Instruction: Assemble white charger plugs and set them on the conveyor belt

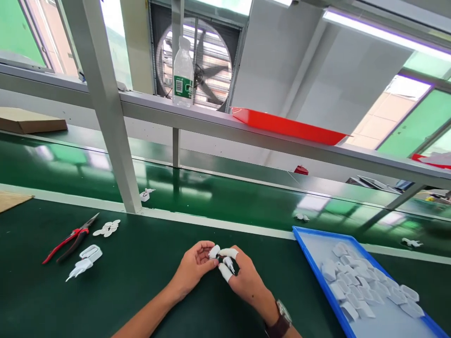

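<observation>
Near the front middle of the green table (151, 263), my left hand (195, 265) pinches a small white plastic part (214, 252) between thumb and fingers. Close beside it, my right hand (244, 277) has white covers on thumb and forefinger and holds another small white piece (229, 264) between them. Whether the two pieces touch is too small to tell. To the left lie red and black pliers (79, 231), a flat white part (107, 228) and a white assembly (84, 261). On the right, a blue-rimmed tray (317, 270) holds several white housings (359, 281).
Behind the table runs a green belt (225, 192) with a few white parts on it. A grey post (109, 117) rises at the left. The rail above carries a plastic bottle (183, 75) and a red bin (289, 126). Cardboard (31, 120) lies far left.
</observation>
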Motion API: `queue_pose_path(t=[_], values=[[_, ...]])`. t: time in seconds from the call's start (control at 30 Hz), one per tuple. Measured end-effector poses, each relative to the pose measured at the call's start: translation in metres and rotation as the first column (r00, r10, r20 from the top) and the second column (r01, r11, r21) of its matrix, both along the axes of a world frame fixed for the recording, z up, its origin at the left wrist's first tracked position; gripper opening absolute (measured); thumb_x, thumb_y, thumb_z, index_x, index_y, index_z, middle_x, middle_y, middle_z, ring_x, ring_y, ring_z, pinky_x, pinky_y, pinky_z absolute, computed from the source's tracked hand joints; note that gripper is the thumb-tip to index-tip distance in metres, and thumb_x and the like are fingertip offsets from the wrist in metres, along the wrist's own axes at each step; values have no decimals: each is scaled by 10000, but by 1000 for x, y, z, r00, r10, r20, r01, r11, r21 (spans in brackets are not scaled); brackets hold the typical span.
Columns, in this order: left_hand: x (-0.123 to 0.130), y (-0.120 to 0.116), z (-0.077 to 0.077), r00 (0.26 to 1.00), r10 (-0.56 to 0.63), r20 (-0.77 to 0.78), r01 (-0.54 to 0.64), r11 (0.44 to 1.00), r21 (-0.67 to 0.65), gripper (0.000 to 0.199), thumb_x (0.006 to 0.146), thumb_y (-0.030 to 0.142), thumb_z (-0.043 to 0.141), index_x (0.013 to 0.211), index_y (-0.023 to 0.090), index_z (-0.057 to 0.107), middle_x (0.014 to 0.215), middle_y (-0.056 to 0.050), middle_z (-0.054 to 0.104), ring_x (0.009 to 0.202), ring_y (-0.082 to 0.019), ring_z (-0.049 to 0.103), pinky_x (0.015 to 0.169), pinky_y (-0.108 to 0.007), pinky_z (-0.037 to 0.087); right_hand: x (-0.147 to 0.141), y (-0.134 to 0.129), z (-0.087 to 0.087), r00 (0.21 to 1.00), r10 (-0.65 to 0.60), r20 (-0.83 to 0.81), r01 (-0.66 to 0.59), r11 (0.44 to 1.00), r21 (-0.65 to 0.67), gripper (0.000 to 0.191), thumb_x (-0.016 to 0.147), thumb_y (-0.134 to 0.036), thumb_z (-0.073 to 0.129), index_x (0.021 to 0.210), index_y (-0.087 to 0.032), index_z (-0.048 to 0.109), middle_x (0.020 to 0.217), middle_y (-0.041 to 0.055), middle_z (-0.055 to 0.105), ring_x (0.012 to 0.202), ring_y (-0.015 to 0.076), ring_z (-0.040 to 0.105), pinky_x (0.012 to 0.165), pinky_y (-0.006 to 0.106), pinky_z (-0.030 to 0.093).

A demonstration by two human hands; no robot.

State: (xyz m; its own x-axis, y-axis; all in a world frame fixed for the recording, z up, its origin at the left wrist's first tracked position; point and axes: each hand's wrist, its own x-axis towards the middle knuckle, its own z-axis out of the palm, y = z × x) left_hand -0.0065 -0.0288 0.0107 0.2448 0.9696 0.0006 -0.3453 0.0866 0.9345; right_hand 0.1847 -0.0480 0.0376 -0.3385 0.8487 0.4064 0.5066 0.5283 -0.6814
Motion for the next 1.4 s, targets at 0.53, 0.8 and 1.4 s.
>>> queue_pose_path(t=[0.53, 0.8, 1.4], values=[[0, -12, 2, 977, -109, -183, 141, 975, 170, 490, 825, 461, 778, 1244, 238, 658, 1080, -78, 631, 903, -214, 650, 826, -366, 578, 17, 2, -23, 953, 60, -296, -102, 986, -129, 329, 863, -236, 682, 1190, -271, 691, 1035, 35, 723, 864, 170, 697, 781, 281, 589], [-5, 8, -28, 671, 285, -685, 66, 897, 437, 629, 778, 247, 757, 1378, 288, 573, 1388, -83, 593, 1356, -351, 459, 1157, -582, 369, 31, 8, -27, 932, -126, -340, 100, 991, -94, 268, 881, -227, 650, 1146, -251, 677, 1063, 59, 714, 872, 181, 708, 768, 287, 609], [-8, -3, 5, 975, -215, 49, 218, 973, -80, 530, 879, 488, 752, 1290, 174, 640, 884, -48, 641, 754, -158, 609, 685, -277, 523, 22, -5, -22, 981, 56, -185, 22, 919, 393, 482, 912, -24, 593, 1340, -242, 557, 1165, 101, 671, 1066, 233, 662, 880, 415, 608]])
